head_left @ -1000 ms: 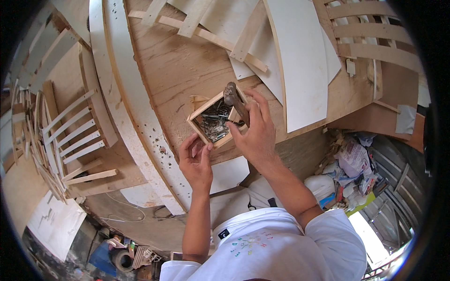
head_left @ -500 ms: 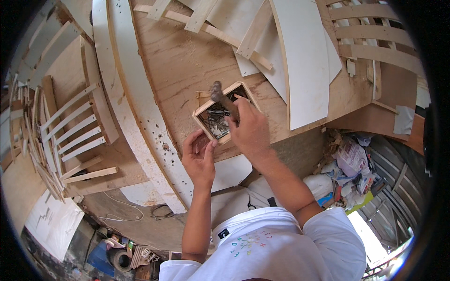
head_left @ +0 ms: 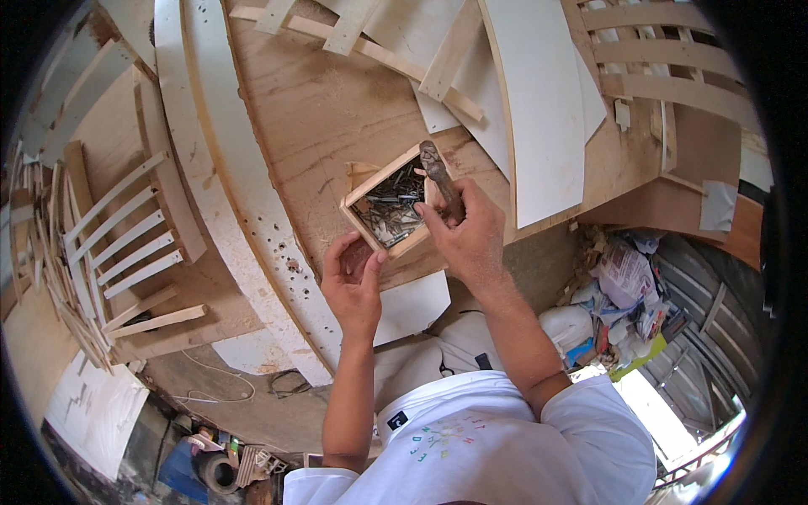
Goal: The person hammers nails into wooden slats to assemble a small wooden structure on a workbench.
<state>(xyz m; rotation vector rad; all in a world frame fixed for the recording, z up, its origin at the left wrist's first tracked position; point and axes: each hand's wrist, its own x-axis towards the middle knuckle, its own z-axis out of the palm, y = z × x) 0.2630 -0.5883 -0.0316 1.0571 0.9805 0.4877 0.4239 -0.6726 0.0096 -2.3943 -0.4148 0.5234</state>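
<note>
A small open wooden box [head_left: 407, 243] rests on the plywood worktable, with a jumble of nails [head_left: 396, 200] and small metal pieces inside. My left hand [head_left: 352, 290] grips the box's near corner, thumb against the wall and fingers curled beside it. In my right hand [head_left: 473, 240] is a hammer [head_left: 443, 183] with a worn, rusty-looking head. The fist wraps round its handle, and the head points away from me over the box's right side. Part of the handle is hidden by the fingers.
A long curved white board [head_left: 252, 219] with holes runs along the left. White panels [head_left: 547, 109] and slatted wooden strips [head_left: 379, 55] lie at the far side. Slatted frames [head_left: 135, 244] stand left. Bags and scraps [head_left: 623, 278] are piled beyond the table at right.
My right hand and the hammer have shifted right, from over the middle of the box to its right side. More of the nails now show. My left hand keeps its grip on the box.
</note>
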